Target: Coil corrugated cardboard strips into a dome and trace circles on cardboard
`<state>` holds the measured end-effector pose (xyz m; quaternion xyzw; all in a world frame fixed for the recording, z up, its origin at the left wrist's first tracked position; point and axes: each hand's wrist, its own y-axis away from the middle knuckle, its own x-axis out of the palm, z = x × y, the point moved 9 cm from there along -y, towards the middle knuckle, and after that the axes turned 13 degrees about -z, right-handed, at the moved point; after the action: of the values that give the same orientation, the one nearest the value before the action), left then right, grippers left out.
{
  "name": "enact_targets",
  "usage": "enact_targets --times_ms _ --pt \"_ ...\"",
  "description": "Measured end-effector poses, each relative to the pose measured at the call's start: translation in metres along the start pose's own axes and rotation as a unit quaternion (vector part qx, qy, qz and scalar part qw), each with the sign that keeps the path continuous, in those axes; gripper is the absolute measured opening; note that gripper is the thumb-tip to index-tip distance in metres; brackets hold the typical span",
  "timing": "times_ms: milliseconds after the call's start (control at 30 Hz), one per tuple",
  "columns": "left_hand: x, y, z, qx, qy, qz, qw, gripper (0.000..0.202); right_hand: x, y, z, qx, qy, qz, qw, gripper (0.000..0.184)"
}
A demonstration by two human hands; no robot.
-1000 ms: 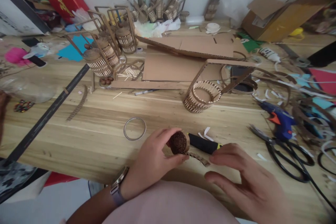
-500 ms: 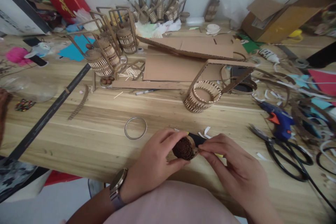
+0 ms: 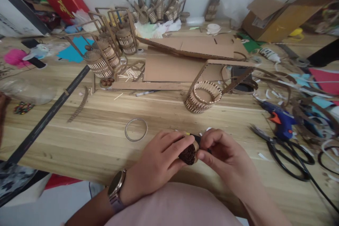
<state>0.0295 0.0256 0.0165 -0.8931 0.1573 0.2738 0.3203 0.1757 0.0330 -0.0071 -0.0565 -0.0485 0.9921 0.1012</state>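
Observation:
Between my hands is a tight roll of corrugated cardboard strip (image 3: 189,155), its dark ridged end turned toward me. My left hand (image 3: 162,152) wraps round the roll from the left, fingers over its top. With thumb and forefinger my right hand (image 3: 225,157) pinches the roll's right side, where the strip's outer layer shows. Behind the roll lies a black and yellow tool (image 3: 197,137), mostly hidden by my hands. A small basket with a tall cardboard handle (image 3: 202,97) stands beyond my hands. To the left, a thin ring (image 3: 136,129) lies flat on the table.
Black-handled scissors (image 3: 284,155) and a blue glue gun (image 3: 283,122) lie to the right. Flat cardboard (image 3: 172,67) covers the middle back. Several finished baskets (image 3: 97,63) stand at back left. A long black strip (image 3: 50,113) crosses the left side. Part of another person shows at the left edge.
My left fingers have slid further over the roll, and the roll has tilted. My right hand has moved left, its thumb now against the roll's side.

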Motion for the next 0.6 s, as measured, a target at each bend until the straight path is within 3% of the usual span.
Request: enact_targets --times_ms 67,133,300,367,500,600 --pt "0.002 0.002 0.006 -0.045 0.045 0.000 0.998 0.058 0.003 0.000 -0.009 0.055 -0.038 0.002 0.998 0.028" --pt "0.005 0.007 0.017 -0.120 0.097 0.008 0.988 0.063 0.004 0.000 -0.011 0.064 -0.047 0.001 0.997 0.029" --pt "0.014 0.013 0.027 -0.248 0.249 0.028 0.936 0.068 0.009 0.002 -0.001 -0.027 -0.004 0.037 0.999 0.030" --pt "0.012 0.013 0.029 -0.271 0.256 0.015 0.928 0.059 0.012 0.004 0.003 -0.054 0.016 0.055 0.997 0.028" --pt "0.010 0.010 0.025 -0.258 0.232 0.017 0.938 0.032 0.013 0.004 0.008 -0.088 0.043 0.050 0.994 0.027" --pt "0.015 0.013 0.028 -0.300 0.294 0.007 0.907 0.027 0.013 0.004 0.009 -0.095 0.061 0.039 0.993 0.020"
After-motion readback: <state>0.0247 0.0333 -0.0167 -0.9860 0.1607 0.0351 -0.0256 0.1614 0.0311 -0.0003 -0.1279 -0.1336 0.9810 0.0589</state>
